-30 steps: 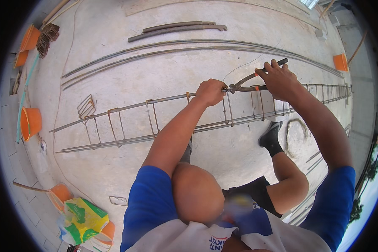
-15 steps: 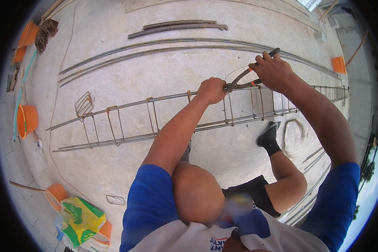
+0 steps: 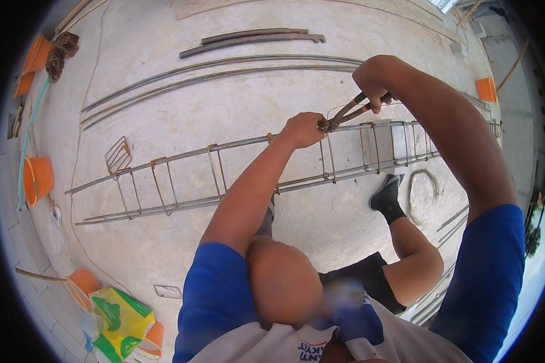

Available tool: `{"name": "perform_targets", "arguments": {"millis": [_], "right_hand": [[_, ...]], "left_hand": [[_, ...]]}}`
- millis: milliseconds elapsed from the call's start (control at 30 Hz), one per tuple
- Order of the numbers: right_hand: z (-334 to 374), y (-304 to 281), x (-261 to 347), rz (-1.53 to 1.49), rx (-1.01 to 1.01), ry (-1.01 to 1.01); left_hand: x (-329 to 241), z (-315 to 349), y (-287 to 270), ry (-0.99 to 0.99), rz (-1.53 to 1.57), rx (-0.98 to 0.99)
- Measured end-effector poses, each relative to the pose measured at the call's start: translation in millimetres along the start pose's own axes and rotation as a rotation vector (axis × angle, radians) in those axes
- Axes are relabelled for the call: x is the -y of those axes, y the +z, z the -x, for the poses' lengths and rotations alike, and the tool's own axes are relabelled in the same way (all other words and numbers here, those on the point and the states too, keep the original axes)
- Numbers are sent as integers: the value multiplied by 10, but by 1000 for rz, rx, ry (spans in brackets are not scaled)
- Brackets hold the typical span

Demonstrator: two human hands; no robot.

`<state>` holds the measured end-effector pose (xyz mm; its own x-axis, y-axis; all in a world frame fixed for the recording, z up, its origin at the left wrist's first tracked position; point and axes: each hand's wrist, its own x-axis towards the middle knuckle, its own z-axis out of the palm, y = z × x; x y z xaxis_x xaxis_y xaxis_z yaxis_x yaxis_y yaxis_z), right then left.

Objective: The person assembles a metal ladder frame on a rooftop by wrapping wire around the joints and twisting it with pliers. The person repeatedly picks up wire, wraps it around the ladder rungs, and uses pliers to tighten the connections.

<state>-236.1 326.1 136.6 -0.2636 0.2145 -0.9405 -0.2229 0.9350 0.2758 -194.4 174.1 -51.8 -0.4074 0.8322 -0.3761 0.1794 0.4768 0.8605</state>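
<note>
With your left hand point(image 3: 304, 130) curled on the rebar point(image 3: 242, 143), gently turn the pincers point(image 3: 345, 111) your right hand point(image 3: 372, 83) grips beside it.

Matt metal rebar cage point(image 3: 242, 144) (roughish).

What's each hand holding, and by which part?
Right hand: the pincers, by their handles. Left hand, at the upper steel bar: its hold is hidden, can't tell.
</note>
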Motion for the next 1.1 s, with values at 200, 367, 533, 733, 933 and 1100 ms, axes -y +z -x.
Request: {"name": "perform_targets", "arguments": {"millis": [200,367,533,733,933,1100], "right_hand": [[-137,-130,2,-11,124,50],[-234,-135,-57,55,49,75],[-140,478,-19,573,-987,-36],[-274,467,-83,393,-672,71],[37,114,72,219,-185,80],[-163,671,-98,700,-1188,-86]], "left_hand": [[-475,-133,-30,96,218,-28],[-643,-327,173,50,260,-238],[-367,-487,171,83,550,-182],[-550,-355,15,74,464,-68],[-749,-410,158,90,388,-150],[-758,-332,-161,-75,583,141]]}}
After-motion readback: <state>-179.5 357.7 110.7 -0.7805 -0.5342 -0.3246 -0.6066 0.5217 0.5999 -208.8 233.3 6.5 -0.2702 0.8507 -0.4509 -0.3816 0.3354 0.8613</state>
